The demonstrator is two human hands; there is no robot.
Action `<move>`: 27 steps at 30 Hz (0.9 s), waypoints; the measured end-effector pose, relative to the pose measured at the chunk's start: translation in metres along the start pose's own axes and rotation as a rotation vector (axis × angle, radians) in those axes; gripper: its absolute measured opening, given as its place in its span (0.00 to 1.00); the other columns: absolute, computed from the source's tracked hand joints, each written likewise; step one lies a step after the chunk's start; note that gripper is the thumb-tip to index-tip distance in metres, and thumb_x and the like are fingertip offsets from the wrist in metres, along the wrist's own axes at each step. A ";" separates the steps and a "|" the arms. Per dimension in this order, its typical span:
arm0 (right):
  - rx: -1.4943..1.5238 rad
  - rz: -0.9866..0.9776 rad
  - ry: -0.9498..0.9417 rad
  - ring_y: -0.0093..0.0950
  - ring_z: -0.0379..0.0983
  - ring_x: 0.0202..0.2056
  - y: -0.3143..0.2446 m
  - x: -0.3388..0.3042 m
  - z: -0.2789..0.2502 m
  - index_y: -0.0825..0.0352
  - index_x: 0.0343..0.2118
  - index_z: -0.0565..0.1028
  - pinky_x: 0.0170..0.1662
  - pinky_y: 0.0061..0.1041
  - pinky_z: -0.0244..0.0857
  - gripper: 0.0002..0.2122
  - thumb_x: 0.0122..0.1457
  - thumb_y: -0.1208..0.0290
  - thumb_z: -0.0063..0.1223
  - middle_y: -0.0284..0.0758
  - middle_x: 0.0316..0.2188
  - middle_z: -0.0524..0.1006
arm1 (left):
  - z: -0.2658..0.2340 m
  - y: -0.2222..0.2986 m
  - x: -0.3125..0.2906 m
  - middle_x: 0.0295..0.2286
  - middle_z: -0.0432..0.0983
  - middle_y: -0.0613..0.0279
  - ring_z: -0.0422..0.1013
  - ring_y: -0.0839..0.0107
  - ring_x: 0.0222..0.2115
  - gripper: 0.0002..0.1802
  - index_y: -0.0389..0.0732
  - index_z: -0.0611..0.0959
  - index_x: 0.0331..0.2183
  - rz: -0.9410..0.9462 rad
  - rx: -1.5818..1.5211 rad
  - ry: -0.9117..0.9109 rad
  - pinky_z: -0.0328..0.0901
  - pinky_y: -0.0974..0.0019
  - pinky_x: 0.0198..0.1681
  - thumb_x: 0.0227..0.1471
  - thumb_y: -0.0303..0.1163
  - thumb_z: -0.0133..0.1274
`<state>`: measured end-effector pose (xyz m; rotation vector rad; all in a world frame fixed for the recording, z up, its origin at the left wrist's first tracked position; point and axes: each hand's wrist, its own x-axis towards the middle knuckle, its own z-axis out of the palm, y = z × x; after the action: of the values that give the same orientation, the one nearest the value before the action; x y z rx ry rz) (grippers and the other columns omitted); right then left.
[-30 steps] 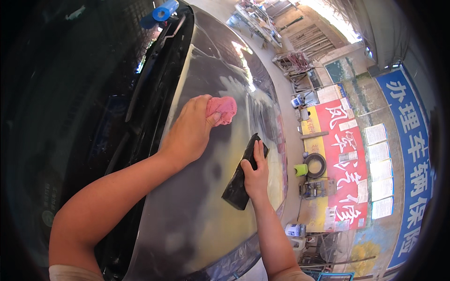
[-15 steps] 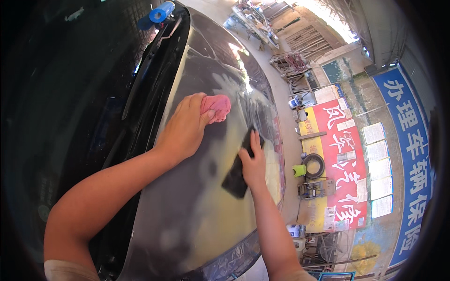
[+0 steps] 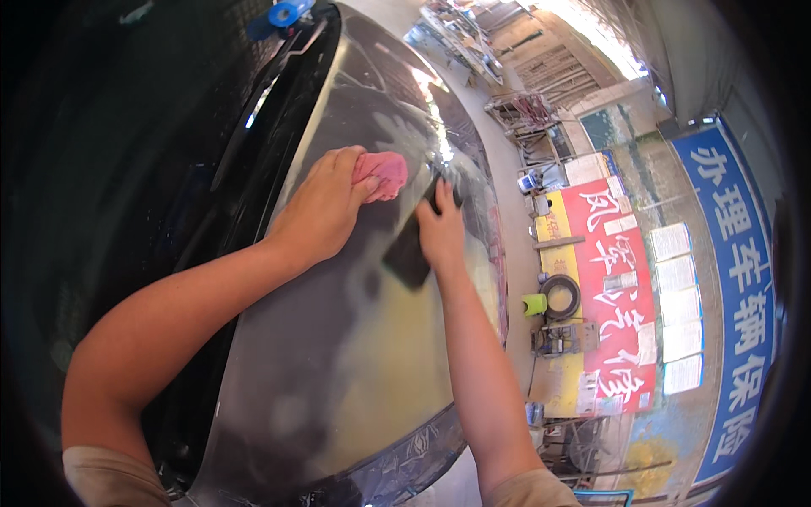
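A grey car hood point(image 3: 279, 372) with yellowish filler patches and pale smears stretches out under both my hands. My left hand point(image 3: 321, 203) is closed round a crumpled pink cloth point(image 3: 387, 173) near the middle of the hood. To its right, my right hand point(image 3: 442, 235) grips a long black sanding block point(image 3: 407, 258), which lies slantwise on the hood. Its fingers reach over the block's far end, and the near end sticks out to the left of the hand. The block's underside is hidden.
The dark windshield point(image 3: 110, 211) borders the hood on the left, with a blue roll point(image 3: 285, 13) at its far end. Plastic film point(image 3: 418, 452) lines the hood's front edge. Along the wall stand a tire point(image 3: 561, 297), a green container point(image 3: 533, 304) and a red-and-yellow banner point(image 3: 621, 253).
My right hand and the sanding block have slid away from me and slightly left over the hood. The left hand with the pink cloth has shifted a little the same way.
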<state>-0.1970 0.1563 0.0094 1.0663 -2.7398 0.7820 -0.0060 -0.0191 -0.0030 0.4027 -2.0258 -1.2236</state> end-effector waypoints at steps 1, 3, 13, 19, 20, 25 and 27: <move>0.030 -0.066 0.001 0.54 0.54 0.76 0.003 -0.033 -0.008 0.73 0.74 0.65 0.80 0.51 0.38 0.36 0.66 0.58 0.55 0.56 0.76 0.60 | -0.004 -0.003 -0.001 0.58 0.73 0.39 0.70 0.41 0.60 0.26 0.30 0.72 0.63 0.010 0.025 0.014 0.64 0.49 0.65 0.75 0.40 0.50; 0.014 -0.017 0.001 0.57 0.57 0.74 0.010 -0.109 -0.039 0.73 0.74 0.64 0.78 0.47 0.48 0.37 0.63 0.63 0.58 0.56 0.76 0.60 | -0.007 0.003 -0.002 0.59 0.73 0.39 0.69 0.41 0.61 0.26 0.30 0.72 0.63 -0.008 0.029 0.003 0.63 0.49 0.66 0.75 0.40 0.50; -0.324 -0.028 -0.044 0.50 0.53 0.78 -0.016 0.034 0.004 0.75 0.67 0.72 0.79 0.59 0.40 0.32 0.68 0.53 0.49 0.57 0.74 0.63 | 0.012 0.006 0.000 0.56 0.74 0.38 0.70 0.40 0.59 0.25 0.30 0.73 0.62 0.013 -0.016 -0.016 0.64 0.49 0.64 0.75 0.39 0.50; -0.054 0.022 0.036 0.55 0.51 0.78 -0.010 -0.039 -0.002 0.77 0.73 0.64 0.80 0.50 0.38 0.37 0.66 0.58 0.53 0.57 0.77 0.59 | 0.002 -0.005 -0.001 0.56 0.74 0.38 0.71 0.40 0.59 0.25 0.31 0.73 0.61 0.019 0.036 0.024 0.65 0.49 0.64 0.74 0.39 0.51; 0.018 -0.016 0.027 0.55 0.53 0.77 -0.003 -0.078 -0.022 0.72 0.74 0.65 0.80 0.47 0.42 0.37 0.64 0.61 0.57 0.56 0.77 0.59 | -0.001 -0.004 -0.001 0.56 0.74 0.38 0.71 0.40 0.59 0.25 0.31 0.73 0.61 0.033 0.043 0.028 0.64 0.49 0.64 0.74 0.39 0.51; -0.015 0.150 0.059 0.55 0.56 0.76 0.036 -0.158 -0.068 0.71 0.75 0.64 0.77 0.47 0.50 0.38 0.62 0.65 0.59 0.56 0.76 0.61 | 0.004 0.003 -0.002 0.57 0.74 0.38 0.71 0.40 0.59 0.26 0.30 0.73 0.62 0.001 0.038 0.025 0.64 0.49 0.65 0.74 0.39 0.51; -0.019 0.098 0.086 0.57 0.57 0.75 0.046 -0.121 -0.051 0.72 0.74 0.65 0.77 0.48 0.51 0.37 0.62 0.64 0.58 0.56 0.76 0.61 | 0.005 0.002 -0.005 0.58 0.74 0.39 0.70 0.40 0.60 0.26 0.30 0.73 0.63 0.006 0.060 0.025 0.64 0.50 0.65 0.74 0.39 0.51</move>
<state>-0.1413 0.2831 0.0011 0.8789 -2.7391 0.7931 -0.0057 -0.0123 -0.0051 0.4382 -2.0445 -1.1505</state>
